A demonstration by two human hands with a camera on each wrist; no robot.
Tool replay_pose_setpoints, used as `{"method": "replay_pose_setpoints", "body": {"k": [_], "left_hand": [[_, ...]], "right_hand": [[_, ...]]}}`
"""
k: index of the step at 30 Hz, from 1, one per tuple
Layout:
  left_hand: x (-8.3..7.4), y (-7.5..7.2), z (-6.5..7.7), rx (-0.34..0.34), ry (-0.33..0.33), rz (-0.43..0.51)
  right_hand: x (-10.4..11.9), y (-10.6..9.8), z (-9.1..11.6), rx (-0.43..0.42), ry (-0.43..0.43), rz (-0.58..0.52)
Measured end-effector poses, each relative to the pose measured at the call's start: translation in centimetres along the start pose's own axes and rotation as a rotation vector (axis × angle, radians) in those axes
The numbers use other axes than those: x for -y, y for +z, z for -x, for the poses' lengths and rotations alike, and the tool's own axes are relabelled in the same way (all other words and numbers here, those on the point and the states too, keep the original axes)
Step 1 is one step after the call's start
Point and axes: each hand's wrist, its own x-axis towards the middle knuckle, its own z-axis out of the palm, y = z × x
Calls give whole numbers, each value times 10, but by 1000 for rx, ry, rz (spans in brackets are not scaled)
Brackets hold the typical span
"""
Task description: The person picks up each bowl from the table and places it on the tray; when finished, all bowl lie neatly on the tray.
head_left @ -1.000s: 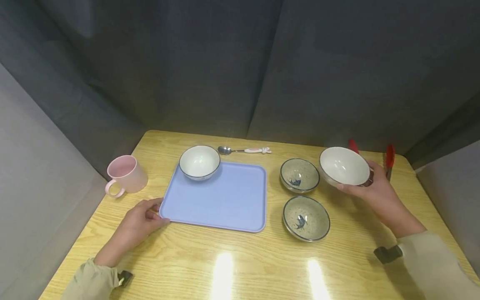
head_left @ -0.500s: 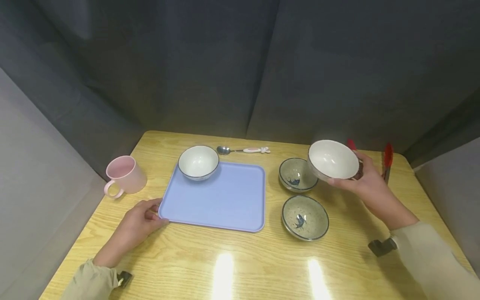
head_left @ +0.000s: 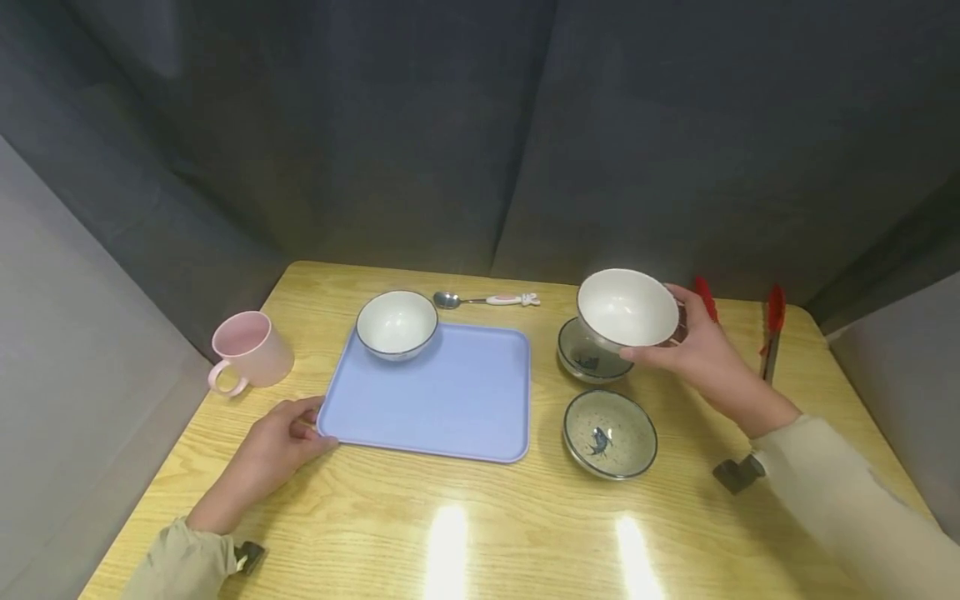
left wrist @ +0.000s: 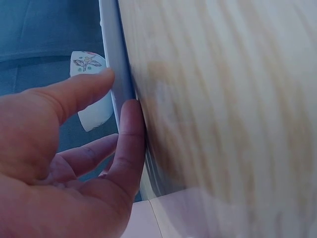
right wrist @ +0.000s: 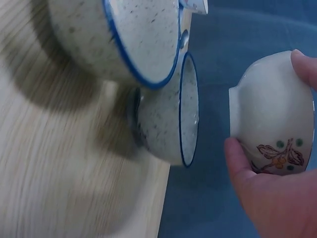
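In the head view my right hand holds a white bowl by its right side, raised above the table. The right wrist view shows the bowl's flower-painted outside, with fingers at its foot and rim. It overlaps the far grey speckled bowl in the head view. A second speckled bowl with a blue motif stands nearer. My left hand grips the near left corner of a lilac tray, thumb and fingers at its edge. Another white bowl sits at the tray's far left corner.
A pink mug stands left of the tray, handle toward the left. Behind the tray lies a spoon with a white and pink handle. Red-tipped tongs lie at the far right. A dark curtain rises behind the table.
My right hand has carried the white bowl leftward and slightly away from me, from beside the far speckled bowl to over it. The left hand and tray stay in place.
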Motion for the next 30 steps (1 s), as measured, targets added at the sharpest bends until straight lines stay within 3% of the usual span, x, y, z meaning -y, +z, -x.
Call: {"method": "replay_pose_setpoints", "body": {"k": [30], "left_hand": [[-4,5,-3,-9,17,-6]], "right_hand": [[37,48,-15,68,-62,-189]]}}
